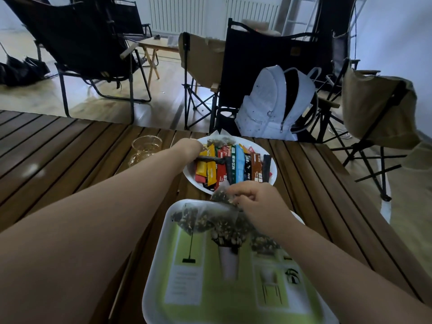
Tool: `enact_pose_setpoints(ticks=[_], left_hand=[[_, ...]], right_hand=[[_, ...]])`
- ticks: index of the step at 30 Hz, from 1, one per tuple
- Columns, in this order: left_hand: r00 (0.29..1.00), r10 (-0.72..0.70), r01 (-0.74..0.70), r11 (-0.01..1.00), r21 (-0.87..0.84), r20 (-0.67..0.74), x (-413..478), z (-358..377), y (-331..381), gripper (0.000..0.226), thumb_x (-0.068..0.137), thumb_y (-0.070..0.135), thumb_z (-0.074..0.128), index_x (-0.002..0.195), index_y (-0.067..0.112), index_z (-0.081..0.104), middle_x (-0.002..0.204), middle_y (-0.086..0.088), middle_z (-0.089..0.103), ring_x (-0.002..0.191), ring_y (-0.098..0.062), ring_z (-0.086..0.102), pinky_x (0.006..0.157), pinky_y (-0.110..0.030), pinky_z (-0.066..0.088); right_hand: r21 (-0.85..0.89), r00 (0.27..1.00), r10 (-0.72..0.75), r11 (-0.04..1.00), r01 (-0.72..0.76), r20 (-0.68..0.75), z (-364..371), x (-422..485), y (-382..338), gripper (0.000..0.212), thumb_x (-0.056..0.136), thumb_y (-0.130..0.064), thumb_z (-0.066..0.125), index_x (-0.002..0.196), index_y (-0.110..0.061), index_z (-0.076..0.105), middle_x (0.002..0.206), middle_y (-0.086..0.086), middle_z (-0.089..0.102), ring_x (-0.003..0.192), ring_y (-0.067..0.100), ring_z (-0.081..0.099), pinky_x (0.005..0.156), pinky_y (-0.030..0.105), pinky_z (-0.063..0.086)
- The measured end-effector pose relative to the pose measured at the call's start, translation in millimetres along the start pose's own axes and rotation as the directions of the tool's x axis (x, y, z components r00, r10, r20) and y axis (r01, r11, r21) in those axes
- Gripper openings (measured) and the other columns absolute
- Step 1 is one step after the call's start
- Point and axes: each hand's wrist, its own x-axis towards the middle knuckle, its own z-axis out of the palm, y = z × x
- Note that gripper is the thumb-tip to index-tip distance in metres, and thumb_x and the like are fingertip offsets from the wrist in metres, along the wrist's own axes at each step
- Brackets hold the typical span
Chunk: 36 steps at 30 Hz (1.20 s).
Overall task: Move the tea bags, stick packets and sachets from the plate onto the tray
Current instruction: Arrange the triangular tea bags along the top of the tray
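Head view: the right grip (259, 202) is pinching a tea bag (221, 195) over the far rim of the tray (159, 265), risking a drop onto the worktop (327, 183). The left grip (190, 149), its closure unreadable, is digging among stick packets (224, 167) on the plate (273, 168), possibly scattering them.

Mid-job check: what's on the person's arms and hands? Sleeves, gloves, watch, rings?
Both arms are bare from the frame's edge to the wrist: no sleeve shows. The left hand and right hand wear no gloves, and neither wrist carries a watch or band. No ring is visible, though the image is too soft to rule out a thin one.
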Motion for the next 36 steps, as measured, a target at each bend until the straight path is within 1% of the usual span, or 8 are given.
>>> enact_pose_setpoints(ticks=[1,7,11,14,20,28,33,36], left_hand=[[0.998,-0.052,0.042,0.966,-0.253,-0.035,-1,0,-2,0.039,0.105,0.007,0.042,0.143,-0.002,0.049,0.145,-0.02,0.052,0.134,-0.033,0.05,0.092,-0.033,0.049],[0.987,-0.003,-0.087,0.827,-0.556,-0.16,4,6,-16,0.024,0.099,0.009,0.045,0.089,0.018,0.064,0.09,-0.002,0.06,0.086,-0.019,0.057,0.073,-0.026,0.048],[0.967,0.057,-0.183,0.829,-0.529,-0.247,-23,2,-14,0.042,0.099,0.015,0.045,0.139,0.014,0.059,0.128,-0.003,0.063,0.11,-0.016,0.056,0.087,-0.025,0.042],[0.956,0.051,-0.222,0.77,-0.598,-0.288,-38,-3,-15,0.035,0.099,0.011,0.045,0.126,0.017,0.067,0.094,0.007,0.059,0.073,0.001,0.047,0.063,-0.016,0.039],[0.973,-0.089,-0.108,0.647,-0.755,-0.215,-82,-14,-23,0.027,0.094,0.017,0.061,0.118,0.011,0.074,0.113,-0.006,0.07,0.106,-0.021,0.061,0.088,-0.031,0.045],[0.999,-0.043,0.017,0.725,-0.689,-0.021,-132,-11,-64,0.022,0.077,0.032,0.076,0.092,0.017,0.081,0.099,-0.008,0.078,0.103,-0.027,0.07,0.097,-0.046,0.05],[0.994,0.089,-0.106,0.816,-0.569,-0.057,-152,-6,-87,0.015,0.091,0.026,0.069,0.099,0.024,0.082,0.103,0.005,0.078,0.107,-0.014,0.067,0.1,-0.037,0.049],[0.988,0.152,-0.155,0.901,-0.405,-0.039,-154,-5,-94,0.02,0.095,0.019,0.064,0.103,0.028,0.08,0.109,0.009,0.073,0.106,-0.008,0.064,0.091,-0.028,0.046]], right_hand=[[-0.018,1.0,-0.024,1.0,0.024,0.011,1,0,1,0.029,0.099,-0.012,0.056,0.113,-0.023,0.078,0.112,-0.01,0.074,0.099,0.002,0.064,0.086,0.017,0.053],[-0.081,0.98,-0.175,0.98,0.183,0.095,-3,-2,7,0.04,0.092,0.001,0.053,0.112,-0.021,0.079,0.118,-0.013,0.072,0.11,-0.001,0.063,0.099,0.012,0.048],[-0.092,0.982,-0.093,0.99,0.11,0.167,-8,1,7,0.039,0.092,-0.001,0.052,0.109,-0.021,0.081,0.113,-0.012,0.075,0.105,-0.001,0.066,0.094,0.016,0.052],[-0.131,0.979,-0.014,0.991,0.042,0.205,-7,2,3,0.039,0.094,-0.005,0.05,0.101,-0.024,0.083,0.1,-0.011,0.077,0.076,-0.008,0.064,0.065,0.012,0.048],[-0.17,0.99,0.051,0.985,-0.028,0.13,-2,2,-5,0.031,0.094,-0.007,0.046,0.083,-0.016,0.073,0.085,-0.002,0.072,0.064,0.003,0.057,0.057,0.026,0.044],[-0.278,0.985,0.143,0.954,-0.111,0.097,0,-18,-22,0.04,0.092,-0.011,0.044,0.106,-0.036,0.072,0.121,-0.005,0.069,0.115,0.023,0.058,0.102,0.043,0.045],[0.186,0.951,0.258,0.956,-0.226,-0.171,-8,-40,-35,0.03,0.099,-0.009,0.045,0.105,-0.021,0.071,0.1,-0.004,0.07,0.062,0.01,0.054,0.054,0.024,0.042],[0.31,0.932,0.321,0.915,-0.258,-0.171,-3,-57,-37,0.026,0.099,-0.007,0.049,0.104,-0.02,0.072,0.101,-0.005,0.073,0.084,0.006,0.065,0.06,0.02,0.046]])
